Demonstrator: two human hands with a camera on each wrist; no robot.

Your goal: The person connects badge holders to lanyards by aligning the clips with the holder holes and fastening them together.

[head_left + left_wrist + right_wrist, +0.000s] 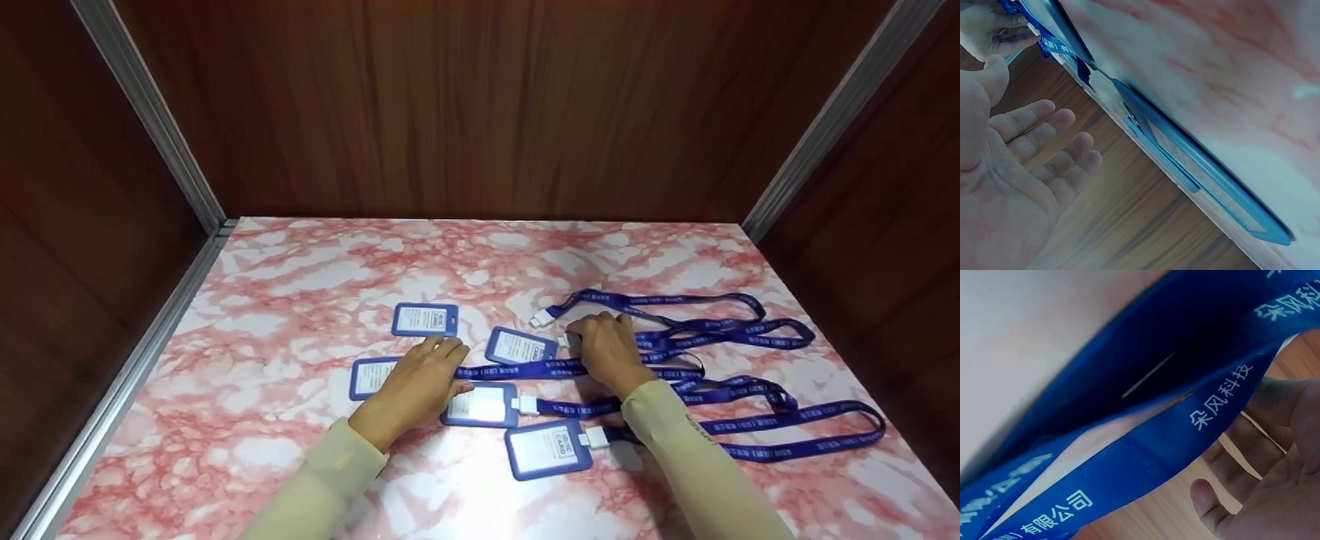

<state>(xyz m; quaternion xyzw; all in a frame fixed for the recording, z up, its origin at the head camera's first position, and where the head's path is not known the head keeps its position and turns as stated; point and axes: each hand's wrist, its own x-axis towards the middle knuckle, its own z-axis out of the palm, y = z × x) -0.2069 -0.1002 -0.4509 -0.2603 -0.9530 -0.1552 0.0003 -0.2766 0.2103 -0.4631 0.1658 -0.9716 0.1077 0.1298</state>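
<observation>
My left hand (420, 382) hovers over the blue card holders, its fingers relaxed and apart with nothing between them in the left wrist view. Beneath it lie a card holder (369, 377) joined to a blue lanyard (517, 370) and another card holder (480, 406) with a white clip (528, 405). My right hand (609, 352) pinches the white clip end (568, 341) of a lanyard, just right of a loose card holder (521, 346). The lanyard band (1145, 461) partly covers the right fingers in the right wrist view.
A loose card holder (424, 320) lies farther back. Nearest the front is a card holder (549, 449) clipped to its lanyard (795, 451). An unattached lanyard (675, 300) curves at the back right. Brown wood panels (480, 112) wall in the marbled tabletop (300, 270).
</observation>
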